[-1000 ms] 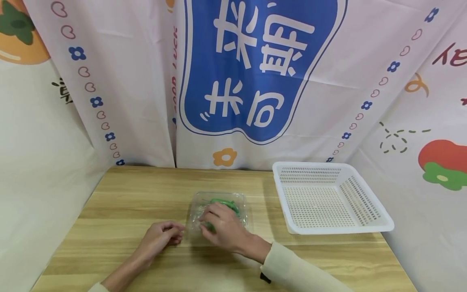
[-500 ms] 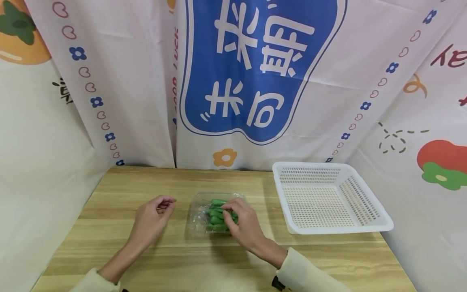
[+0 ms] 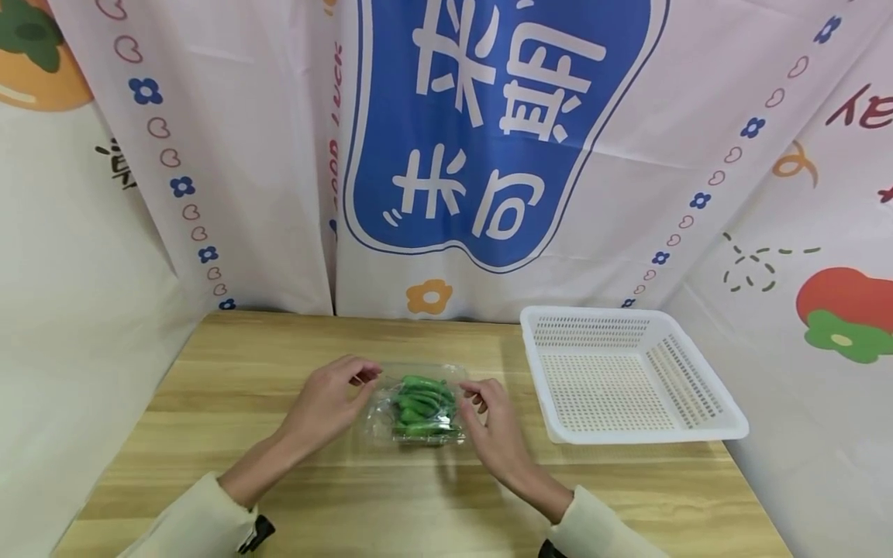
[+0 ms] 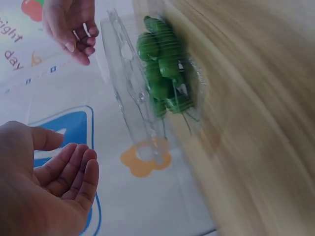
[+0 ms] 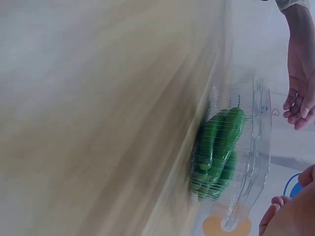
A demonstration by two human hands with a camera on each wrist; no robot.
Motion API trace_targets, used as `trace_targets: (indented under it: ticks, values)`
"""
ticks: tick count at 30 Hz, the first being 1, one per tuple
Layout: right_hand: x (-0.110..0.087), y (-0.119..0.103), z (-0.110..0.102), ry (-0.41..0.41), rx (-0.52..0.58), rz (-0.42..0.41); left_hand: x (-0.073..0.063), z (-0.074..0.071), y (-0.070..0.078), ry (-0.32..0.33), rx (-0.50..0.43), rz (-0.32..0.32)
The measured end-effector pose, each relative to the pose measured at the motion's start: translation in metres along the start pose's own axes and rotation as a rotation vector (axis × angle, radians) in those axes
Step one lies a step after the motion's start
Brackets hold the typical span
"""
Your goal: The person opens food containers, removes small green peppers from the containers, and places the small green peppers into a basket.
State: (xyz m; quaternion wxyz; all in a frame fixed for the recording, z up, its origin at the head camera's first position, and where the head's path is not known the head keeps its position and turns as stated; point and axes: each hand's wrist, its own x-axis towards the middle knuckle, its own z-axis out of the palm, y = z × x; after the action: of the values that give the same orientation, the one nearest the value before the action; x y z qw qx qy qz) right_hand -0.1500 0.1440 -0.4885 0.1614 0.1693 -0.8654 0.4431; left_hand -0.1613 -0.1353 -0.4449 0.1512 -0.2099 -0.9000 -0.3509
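Several green peppers (image 3: 421,404) lie together in a clear plastic box (image 3: 380,428) on the table. My left hand (image 3: 324,399) is held at the box's left side, fingers loosely bent. My right hand (image 3: 497,434) is at the right side, fingers likewise relaxed. Neither palm holds anything. The left wrist view shows the peppers (image 4: 165,64) inside the box's ribbed wall, with the left hand (image 4: 54,182) apart from the plastic. From the right wrist, the clear box (image 5: 263,147) has its ridged rim above the peppers (image 5: 221,147).
A white perforated plastic basket (image 3: 605,399) stands at the back right of the wooden table (image 3: 265,349). Printed cloth (image 3: 279,194) hangs behind the table and at both sides.
My right hand has drawn back from over the peppers to the box's right side. The left hand went up, then came right to the box's left side.
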Motion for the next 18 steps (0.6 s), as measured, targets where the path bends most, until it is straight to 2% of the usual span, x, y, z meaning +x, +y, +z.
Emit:
trace_targets:
  ticks: [8,18]
  values:
    - [-0.011,0.005,-0.007,-0.048,0.099,0.168,0.009,0.01,0.017,-0.059,0.032,0.127]
    - [-0.022,0.013,-0.014,-0.098,0.123,0.343,0.019,0.028,0.032,-0.084,0.117,0.385]
